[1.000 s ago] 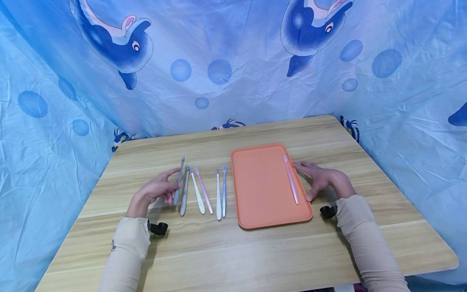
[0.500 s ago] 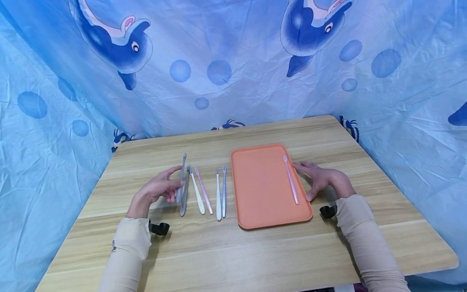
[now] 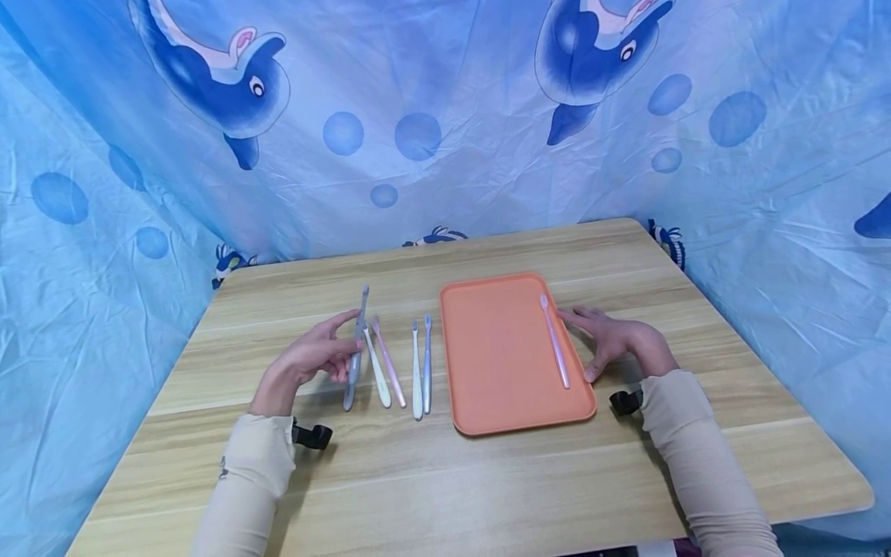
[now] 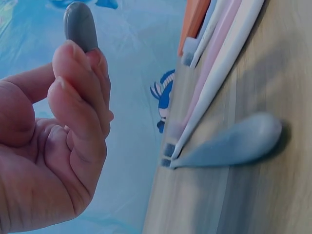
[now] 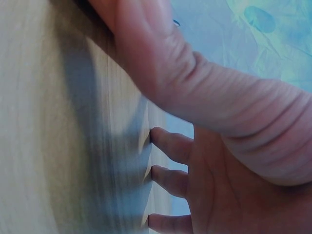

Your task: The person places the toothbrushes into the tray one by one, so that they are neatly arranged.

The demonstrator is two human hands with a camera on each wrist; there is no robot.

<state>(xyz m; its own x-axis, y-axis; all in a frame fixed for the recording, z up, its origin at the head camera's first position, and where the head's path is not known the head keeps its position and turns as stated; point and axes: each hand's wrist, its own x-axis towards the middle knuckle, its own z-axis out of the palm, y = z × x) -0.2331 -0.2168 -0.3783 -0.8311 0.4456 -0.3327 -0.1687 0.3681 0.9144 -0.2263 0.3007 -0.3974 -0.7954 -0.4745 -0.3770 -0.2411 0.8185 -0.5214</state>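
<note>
My left hand (image 3: 313, 357) pinches a grey toothbrush (image 3: 364, 298) between thumb and fingers, raised off the table; in the left wrist view its rounded handle end (image 4: 80, 24) sticks out past the fingertips. Below it lies another grey toothbrush (image 4: 239, 142), partly covered by the held one in the head view. To the right are a white toothbrush (image 3: 379, 373), a pink toothbrush (image 3: 390, 367), a second white toothbrush (image 3: 417, 383) and a blue toothbrush (image 3: 428, 371). My right hand (image 3: 616, 340) touches the right edge of an orange tray (image 3: 494, 356), thumb and index finger spread apart.
On the tray's right side lies a lilac toothbrush (image 3: 555, 344). The wooden table (image 3: 431, 495) carries everything, and a blue dolphin-print cloth (image 3: 480, 186) hangs behind it and at both sides. Each wrist wears a black camera mount.
The left hand has carried the grey toothbrush a little to the right, from beside the other grey toothbrush to over it. The right hand and the tray have stayed in place.
</note>
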